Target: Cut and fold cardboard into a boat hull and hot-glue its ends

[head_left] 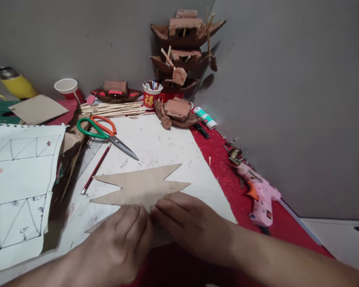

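A flat tan piece of cardboard (143,184) with pointed tips at both ends lies on the white paper at the front of the table. My left hand (121,235) is closed on the middle of its near part, fingers curled under and knuckles up. Close beside it, my right hand (193,227) pinches the same cardboard, with fingers pressed together. Both hands hide much of the near portion; one more pointed tip shows left of my left hand. Beyond the cardboard lie scissors (122,147) with green and orange handles. A dark red pencil (96,169) rests near its left tips.
A sheet with drawn lines (20,175) lies at left. At the back are thin wooden sticks (116,109), a red paint cup (149,99), a white-rimmed cup (69,91) and several brown model boats (178,109). A pink glue gun (259,195) lies right, by the grey wall (287,99).
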